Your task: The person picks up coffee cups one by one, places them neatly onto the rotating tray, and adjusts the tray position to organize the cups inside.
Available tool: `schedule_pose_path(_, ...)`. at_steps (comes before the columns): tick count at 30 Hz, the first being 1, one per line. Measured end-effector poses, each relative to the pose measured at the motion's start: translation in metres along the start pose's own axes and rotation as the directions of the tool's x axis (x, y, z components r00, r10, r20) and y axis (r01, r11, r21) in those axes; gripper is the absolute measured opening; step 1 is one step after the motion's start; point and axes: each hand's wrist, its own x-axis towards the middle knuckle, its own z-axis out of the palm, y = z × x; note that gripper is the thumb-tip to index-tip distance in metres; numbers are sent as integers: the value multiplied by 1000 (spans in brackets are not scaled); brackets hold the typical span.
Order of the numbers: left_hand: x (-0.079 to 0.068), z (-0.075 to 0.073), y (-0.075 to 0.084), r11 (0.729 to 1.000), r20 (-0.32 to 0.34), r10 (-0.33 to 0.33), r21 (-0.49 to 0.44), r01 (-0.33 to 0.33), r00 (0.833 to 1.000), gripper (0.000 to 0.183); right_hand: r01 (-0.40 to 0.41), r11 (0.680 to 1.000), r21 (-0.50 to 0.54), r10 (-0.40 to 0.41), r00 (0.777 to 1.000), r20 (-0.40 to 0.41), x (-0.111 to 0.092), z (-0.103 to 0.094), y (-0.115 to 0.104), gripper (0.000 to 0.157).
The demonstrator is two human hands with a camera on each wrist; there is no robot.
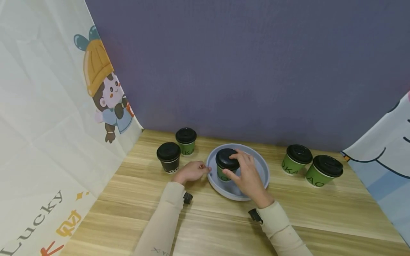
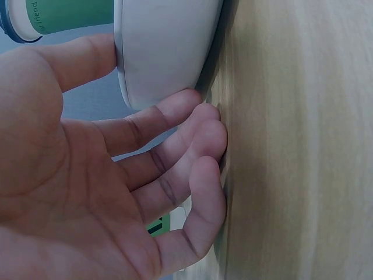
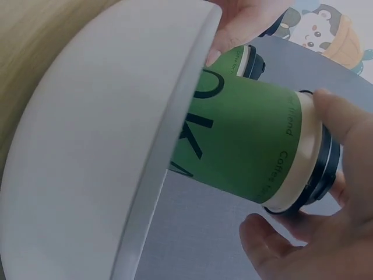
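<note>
A round grey-blue plate with a raised rim lies on the wooden table. On it stands a green paper coffee cup, upright under a black lid. My right hand holds this cup at the lid; the thumb is at the near side and other fingers reach around the far side. At the plate's left edge, my left hand grips the rim. The left wrist view shows its thumb against the rim and the index fingertip low on the plate's outer wall.
Left of the plate stand a black lidded cup and, behind it, a green lidded cup. Two more green cups, one beside the other, stand to the right. A dark blue-grey panel rises behind the table.
</note>
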Motion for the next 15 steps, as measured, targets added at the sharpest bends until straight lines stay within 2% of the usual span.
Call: schedule_pose_path(15,5,3,-2,1000,-11,-6,14,6,1000,36,-18,1000,26,15,995,103,-1,-5,1,54)
